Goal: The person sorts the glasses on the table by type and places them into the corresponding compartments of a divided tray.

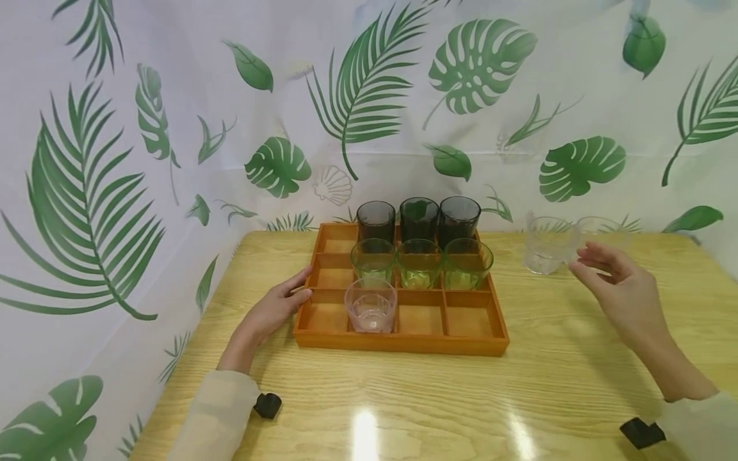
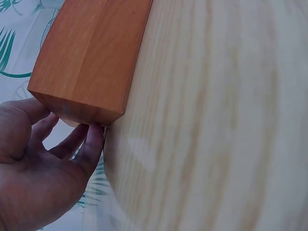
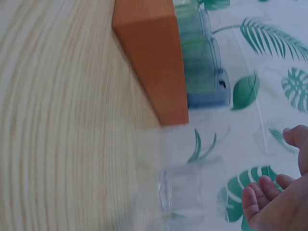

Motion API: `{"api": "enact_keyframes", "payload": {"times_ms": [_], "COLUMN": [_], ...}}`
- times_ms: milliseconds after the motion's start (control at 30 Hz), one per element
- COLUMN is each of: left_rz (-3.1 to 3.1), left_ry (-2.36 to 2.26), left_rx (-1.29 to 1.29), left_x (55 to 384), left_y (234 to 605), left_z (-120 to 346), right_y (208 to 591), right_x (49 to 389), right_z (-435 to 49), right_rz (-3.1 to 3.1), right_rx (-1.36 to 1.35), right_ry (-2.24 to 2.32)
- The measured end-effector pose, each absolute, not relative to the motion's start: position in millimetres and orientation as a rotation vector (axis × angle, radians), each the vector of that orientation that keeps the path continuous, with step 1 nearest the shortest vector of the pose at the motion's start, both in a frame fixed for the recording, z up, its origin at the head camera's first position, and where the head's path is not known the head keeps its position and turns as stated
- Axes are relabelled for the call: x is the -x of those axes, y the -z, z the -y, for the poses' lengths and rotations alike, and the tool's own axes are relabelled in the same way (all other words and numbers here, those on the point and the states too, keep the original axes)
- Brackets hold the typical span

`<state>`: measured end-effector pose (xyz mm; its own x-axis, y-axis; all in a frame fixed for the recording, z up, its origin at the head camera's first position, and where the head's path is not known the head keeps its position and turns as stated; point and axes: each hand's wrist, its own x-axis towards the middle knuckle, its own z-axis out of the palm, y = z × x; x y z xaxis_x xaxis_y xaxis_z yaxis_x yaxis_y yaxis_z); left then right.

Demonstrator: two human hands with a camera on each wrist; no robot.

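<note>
My left hand rests against the outer left wall of a wooden compartment tray; in the left wrist view its fingertips touch the tray's side. Three dark glasses stand in the tray's back row, with three green-tinted glasses in front of them. A clear glass stands in the front row, left of centre. Right of the tray, my right hand is raised with loosely bent fingers beside clear glasses on the table. Nothing shows between its thumb and fingers in the right wrist view.
The light wooden table carries the tray near its back edge. Behind it hangs a white leaf-printed cloth, which also runs along the left side. Black straps with small cases are at both sleeves.
</note>
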<state>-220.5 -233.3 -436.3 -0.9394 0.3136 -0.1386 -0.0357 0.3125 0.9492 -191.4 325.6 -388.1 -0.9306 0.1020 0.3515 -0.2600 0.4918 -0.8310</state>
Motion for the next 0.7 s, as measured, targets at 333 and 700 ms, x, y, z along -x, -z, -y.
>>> {"api": "enact_keyframes", "payload": {"times_ms": [333, 700], "left_rz": [-2.302, -2.292], "left_ry": [-1.652, -1.668], "left_rx": [-0.241, -0.262], "left_x": [220, 220], "left_y": [436, 437], "left_z": [235, 236], "right_y": [392, 406], "right_x": [190, 196], "right_z": [-378, -413], "right_rz": [2.486, 2.417], "right_rx": [0.092, 0.296], "right_ry": [-1.328, -1.369]}}
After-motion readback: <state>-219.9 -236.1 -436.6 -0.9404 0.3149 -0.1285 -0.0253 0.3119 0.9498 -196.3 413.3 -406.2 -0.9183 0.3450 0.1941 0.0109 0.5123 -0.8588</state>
